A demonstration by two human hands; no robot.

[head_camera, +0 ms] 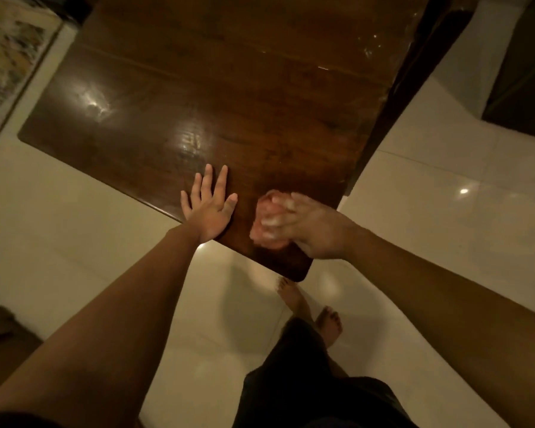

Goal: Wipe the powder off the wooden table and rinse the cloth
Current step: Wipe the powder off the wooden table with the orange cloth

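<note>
While your left hand [209,211] lies flat, fingers spread, on the wooden table [229,97], your blurred right hand [306,230] grips a bunched pink cloth [264,233] near its corner.

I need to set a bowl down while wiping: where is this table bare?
The wooden table is bare from beyond the left hand to its far end. The near corner is crowded: the left hand lies flat there, the right hand grips the pink cloth beside it. Whitish smears mark the far right edge.
</note>
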